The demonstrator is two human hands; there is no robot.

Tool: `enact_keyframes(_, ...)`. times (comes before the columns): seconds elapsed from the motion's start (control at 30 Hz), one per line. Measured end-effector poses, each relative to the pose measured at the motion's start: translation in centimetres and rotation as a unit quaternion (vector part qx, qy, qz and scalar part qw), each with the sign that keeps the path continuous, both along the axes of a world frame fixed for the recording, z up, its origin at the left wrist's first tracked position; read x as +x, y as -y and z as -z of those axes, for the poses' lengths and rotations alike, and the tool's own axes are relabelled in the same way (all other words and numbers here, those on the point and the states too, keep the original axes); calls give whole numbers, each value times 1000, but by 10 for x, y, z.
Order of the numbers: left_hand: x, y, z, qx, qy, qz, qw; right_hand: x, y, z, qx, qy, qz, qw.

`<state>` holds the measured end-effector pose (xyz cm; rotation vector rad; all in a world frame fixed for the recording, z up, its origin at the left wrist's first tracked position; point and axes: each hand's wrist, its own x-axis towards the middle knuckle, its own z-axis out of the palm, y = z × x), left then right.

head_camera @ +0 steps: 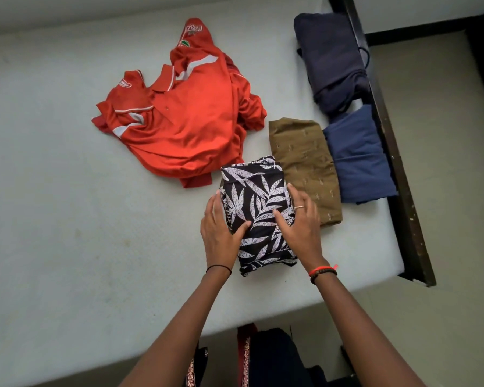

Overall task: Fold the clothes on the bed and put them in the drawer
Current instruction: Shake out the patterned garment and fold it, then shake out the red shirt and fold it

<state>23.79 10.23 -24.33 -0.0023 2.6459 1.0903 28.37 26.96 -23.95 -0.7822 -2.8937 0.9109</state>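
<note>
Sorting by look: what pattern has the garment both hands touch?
The garment: white leaves on black; head view.

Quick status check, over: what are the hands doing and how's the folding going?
Left hand and right hand open, pressing folded leaf-print garment on bed. Red polo shirts unfolded beyond. Brown garment, blue garment, navy garment folded alongside. No drawer in view.

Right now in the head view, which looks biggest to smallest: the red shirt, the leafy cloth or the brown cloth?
1. red shirt, unfolded.
2. leafy cloth and brown cloth: about alike; leafy one is nearer, so unranked.
</note>
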Motion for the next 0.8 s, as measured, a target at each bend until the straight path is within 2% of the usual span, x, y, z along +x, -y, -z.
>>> enact_keyframes(0.07, -2, -1, -1, -67, -43, 128, 988, -15, 1, -2, 49, -13, -84, 995)
enact_keyframes(0.13, -3, -3, 4, -112, -2, 196, 974, -31, -1, 2, 60, 24, -152, 986)
enact_keyframes(0.23, -7, -3, 10, -146, 60, 206, 966, -45, -5, 15, 77, 77, -210, 972)
enact_keyframes(0.37, -15, -5, 9, -182, 79, 231, 953, -48, -11, 23, 73, 125, -226, 963)
enact_keyframes(0.47, -24, 0, 2, -164, 80, 248, 951, -52, -9, 12, 61, 129, -219, 965)
enact_keyframes(0.63, -55, 32, -11, -95, -11, 178, 979, -80, -5, -8, 39, 52, -181, 981)
enact_keyframes(0.7, -78, 49, -11, -100, -49, 137, 984, -100, -4, -12, 51, -6, -174, 983)
enact_keyframes(0.8, -120, 71, -9, -149, -38, 71, 986, -143, 3, -13, 52, -34, -180, 982)
